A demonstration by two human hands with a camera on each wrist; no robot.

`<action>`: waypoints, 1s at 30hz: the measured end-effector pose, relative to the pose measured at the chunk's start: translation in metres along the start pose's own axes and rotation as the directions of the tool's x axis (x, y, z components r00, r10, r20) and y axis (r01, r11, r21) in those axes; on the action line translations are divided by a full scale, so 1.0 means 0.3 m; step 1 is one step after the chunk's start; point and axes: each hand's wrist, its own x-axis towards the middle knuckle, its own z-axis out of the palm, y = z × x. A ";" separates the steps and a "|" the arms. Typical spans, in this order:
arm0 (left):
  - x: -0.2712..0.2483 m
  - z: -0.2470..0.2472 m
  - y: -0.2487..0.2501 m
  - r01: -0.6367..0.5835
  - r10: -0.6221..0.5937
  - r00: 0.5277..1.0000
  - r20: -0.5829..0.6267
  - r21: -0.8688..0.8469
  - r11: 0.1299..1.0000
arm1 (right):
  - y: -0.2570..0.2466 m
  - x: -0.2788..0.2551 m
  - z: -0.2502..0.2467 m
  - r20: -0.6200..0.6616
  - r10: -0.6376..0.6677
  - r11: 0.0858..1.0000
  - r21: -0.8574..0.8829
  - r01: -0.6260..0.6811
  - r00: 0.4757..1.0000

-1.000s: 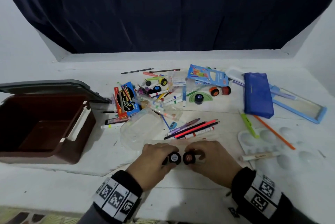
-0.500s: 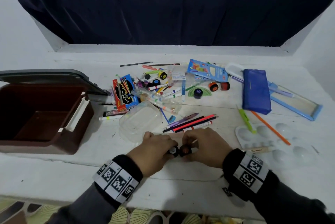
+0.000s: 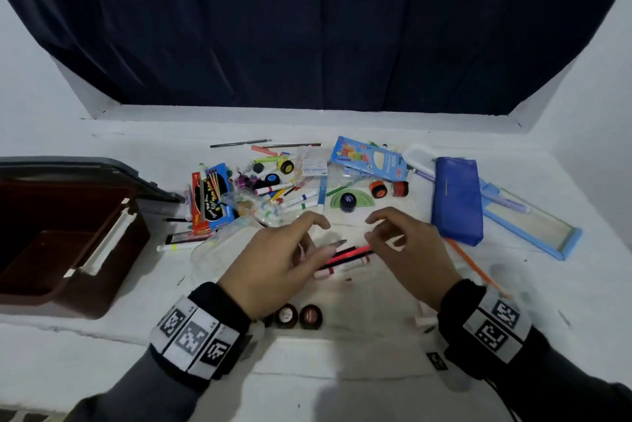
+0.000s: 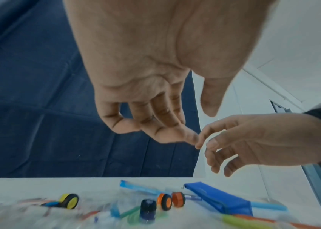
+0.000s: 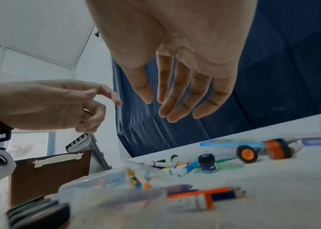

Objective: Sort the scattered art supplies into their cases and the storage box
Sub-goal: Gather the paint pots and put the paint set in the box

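Head view shows both of your hands raised over the white table [image 3: 376,370], the left hand [image 3: 273,268] and right hand [image 3: 413,250] each with relaxed, loosely spread fingers and holding nothing. Two small dark round paint pots [image 3: 301,316] sit side by side, touching, at the near edge just beside your left wrist. One open brown plastic storage box [image 3: 102,271] stands far left; one blue fabric pencil pouch [image 3: 456,199] lies right, with two orange-capped pots [image 3: 388,188] just beside it.

Curtained room [image 3: 307,28], craft-strewn table [image 3: 342,370]
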 end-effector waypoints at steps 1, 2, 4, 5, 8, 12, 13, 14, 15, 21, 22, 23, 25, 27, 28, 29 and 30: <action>0.031 0.002 0.020 0.003 -0.003 1.000 -0.019 -0.002 1.000 | 0.011 0.019 -0.028 0.005 0.006 1.000 -0.012 -0.006 1.000; 0.062 0.009 0.035 0.011 -0.011 1.000 -0.016 0.000 1.000 | 0.028 0.038 -0.051 0.008 0.012 1.000 -0.026 -0.012 1.000; 0.124 0.033 0.051 0.053 -0.053 0.998 0.040 0.015 0.998 | 0.072 0.078 -0.096 0.017 0.015 0.998 -0.054 -0.014 1.000; 0.157 0.049 0.051 0.078 -0.080 0.994 0.074 0.032 0.996 | 0.098 0.100 -0.117 0.034 0.016 0.997 -0.072 -0.014 0.999; 0.261 0.098 0.039 0.113 -0.135 0.979 0.153 0.143 0.983 | 0.174 0.183 -0.174 0.106 0.030 0.987 -0.160 -0.013 0.994; 0.404 0.155 0.004 0.109 -0.195 0.961 0.194 0.382 0.918 | 0.263 0.338 -0.218 0.163 0.034 0.958 -0.287 0.014 0.986; 0.437 0.168 -0.009 0.115 -0.225 0.950 0.217 0.427 0.897 | 0.283 0.376 -0.223 0.179 0.049 0.946 -0.323 0.011 0.983; 0.470 0.180 -0.025 0.119 -0.256 0.936 0.242 0.467 0.876 | 0.303 0.413 -0.225 0.202 0.069 0.931 -0.364 0.010 0.977; 0.500 0.192 -0.044 0.122 -0.284 0.922 0.264 0.498 0.858 | 0.322 0.445 -0.227 0.240 0.094 0.914 -0.405 0.012 0.966; 0.613 0.253 -0.133 0.153 -0.400 0.850 0.344 0.564 0.811 | 0.402 0.575 -0.204 0.410 0.169 0.798 -0.591 0.120 0.896; 0.621 0.258 -0.141 0.151 -0.400 0.848 0.349 0.563 0.812 | 0.409 0.589 -0.193 0.428 0.178 0.771 -0.620 0.145 0.886; 0.626 0.263 -0.146 0.149 -0.395 0.851 0.346 0.563 0.813 | 0.414 0.599 -0.183 0.444 0.184 0.737 -0.653 0.176 0.877; 0.632 0.268 -0.158 0.152 -0.385 0.863 0.326 0.561 0.814 | 0.419 0.611 -0.163 0.452 0.192 0.679 -0.702 0.215 0.871; 0.637 0.273 -0.174 0.153 -0.381 0.869 0.314 0.563 0.812 | 0.424 0.615 -0.144 0.445 0.177 0.652 -0.721 0.235 0.878; 0.638 0.277 -0.182 0.153 -0.382 0.870 0.313 0.565 0.811 | 0.427 0.616 -0.136 0.440 0.162 0.643 -0.726 0.243 0.883; 0.638 0.279 -0.185 0.152 -0.380 0.871 0.313 0.564 0.812 | 0.427 0.614 -0.129 0.435 0.154 0.635 -0.732 0.249 0.887; 0.637 0.280 -0.188 0.153 -0.379 0.871 0.312 0.562 0.813 | 0.426 0.612 -0.126 0.430 0.147 0.629 -0.736 0.251 0.891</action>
